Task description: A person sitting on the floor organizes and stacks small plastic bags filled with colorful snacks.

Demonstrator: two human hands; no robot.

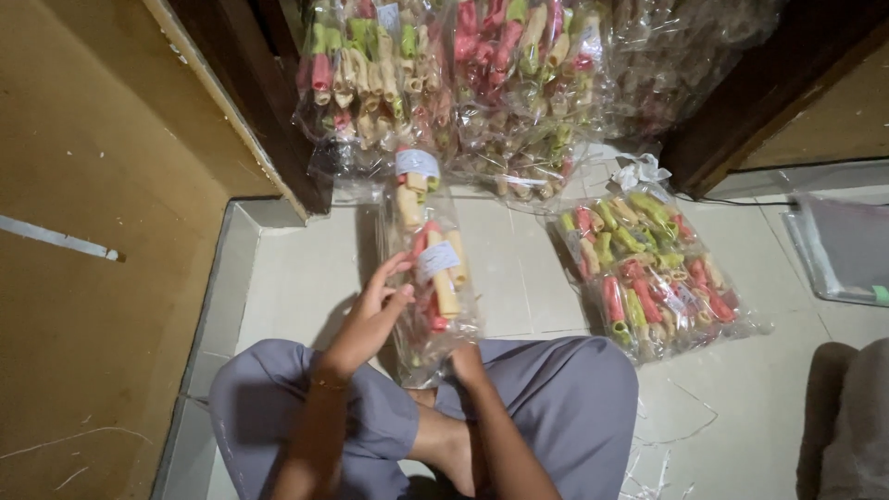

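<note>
Here, snack bag (431,278) upright, long axis pointing away, left hand (370,315) touching, right hand (466,363) apparently gripping beneath.

A clear snack bag (431,287) with a white label (437,259) is held upright; another bag (648,273) lies at right, more (444,83) are stacked behind.

The long clear plastic packet of rolled snacks (431,278) is glossy and crinkled, with a matt white paper label. The far heap of clear plastic bags (463,83) shines likewise. The pale tiled floor (306,278) looks smooth, the dark wooden door frame (250,93) matt, the grey cloth trousers (565,398) soft.
</note>
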